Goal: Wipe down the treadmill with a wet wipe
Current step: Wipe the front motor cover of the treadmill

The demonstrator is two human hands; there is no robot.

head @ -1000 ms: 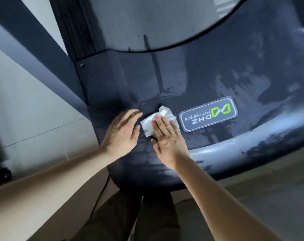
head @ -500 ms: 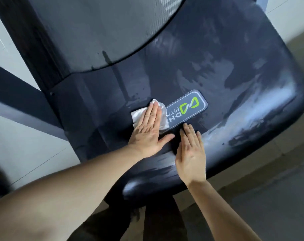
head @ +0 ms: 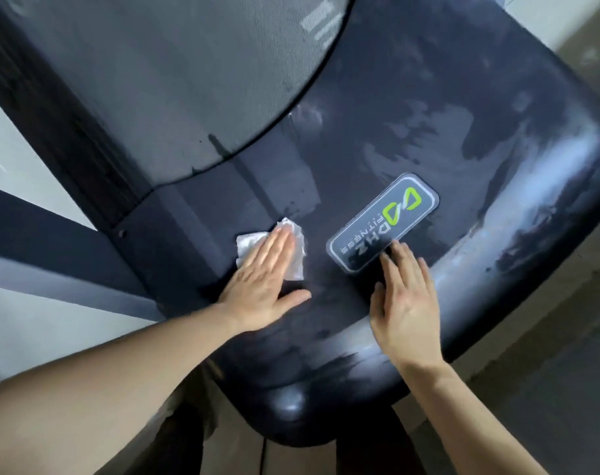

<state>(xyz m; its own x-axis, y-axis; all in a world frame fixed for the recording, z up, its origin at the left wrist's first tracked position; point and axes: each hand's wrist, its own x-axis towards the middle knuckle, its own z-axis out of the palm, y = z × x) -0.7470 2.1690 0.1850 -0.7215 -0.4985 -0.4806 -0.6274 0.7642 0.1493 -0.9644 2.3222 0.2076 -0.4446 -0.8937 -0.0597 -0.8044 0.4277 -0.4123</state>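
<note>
The person leans over the dark end cover of the treadmill [head: 446, 108], both bare forearms reaching in from the near side. The left hand [head: 261, 286] lies flat with straight fingers held together, pressing a crumpled white wet wipe [head: 293, 250] against the cover; the wipe shows past the fingertips and along the right side of the fingers, and the thumb spreads out to the right on the bare plastic. The right hand [head: 406, 303] is flat too, fingers straight and slightly apart, resting on the cover near its rounded near edge, holding nothing. Its fingertips [head: 399, 250] reach the lower edge of a grey oval-cornered logo badge [head: 384, 222] with a green mark and the letters DHZ FITNESS, read upside down from here. The wipe sits left of that badge, well short of touching it, with a strip of bare cover between them. Across the cover there are patchy streaks and lighter glossy smears, thickest to the right of the badge and along the curved rim. Beyond the cover, the grey textured running belt [head: 175, 84] fills the upper left, bounded by a curved seam. Pale floor tiles [head: 28, 323] show at left, darker flooring [head: 548, 389] at lower right.
</note>
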